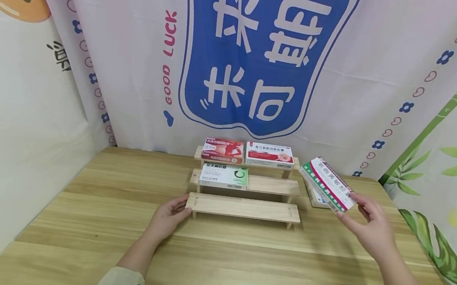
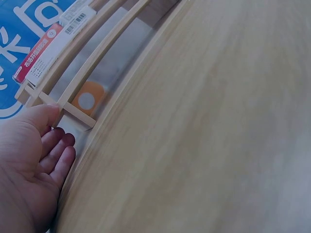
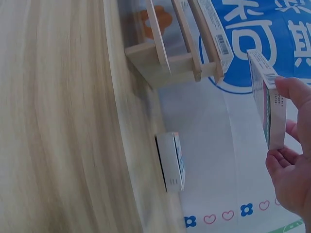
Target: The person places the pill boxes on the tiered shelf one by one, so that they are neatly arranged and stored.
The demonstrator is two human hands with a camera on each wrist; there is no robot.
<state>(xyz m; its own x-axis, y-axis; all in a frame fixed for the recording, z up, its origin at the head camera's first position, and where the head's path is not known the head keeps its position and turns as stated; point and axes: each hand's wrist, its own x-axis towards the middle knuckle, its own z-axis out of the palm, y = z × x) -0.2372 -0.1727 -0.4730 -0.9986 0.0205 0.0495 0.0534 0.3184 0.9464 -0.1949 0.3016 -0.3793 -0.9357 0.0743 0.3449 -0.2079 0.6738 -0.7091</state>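
A three-tier wooden display rack (image 1: 243, 207) stands on the table. My left hand (image 1: 169, 217) holds the left end of its lowest tier, thumb at the front corner; the left wrist view shows the thumb (image 2: 46, 115) against the wood and the other fingers loosely bent below. To the right of the rack, my right hand (image 1: 371, 227) pinches one end of a white, green and magenta medicine box (image 1: 327, 184), raised and tilted. On the top tier lie a red medicine box (image 1: 222, 150) and a white-and-red one (image 1: 270, 155). A white-and-green box (image 1: 224, 176) occupies the middle tier's left half.
Another medicine box (image 3: 171, 161) lies on the table right of the rack, partly hidden in the head view by the held one. The wooden table (image 1: 233, 262) ends at a printed curtain (image 1: 145, 61) behind the rack. More printed cloth (image 1: 456, 182) hangs along the right side.
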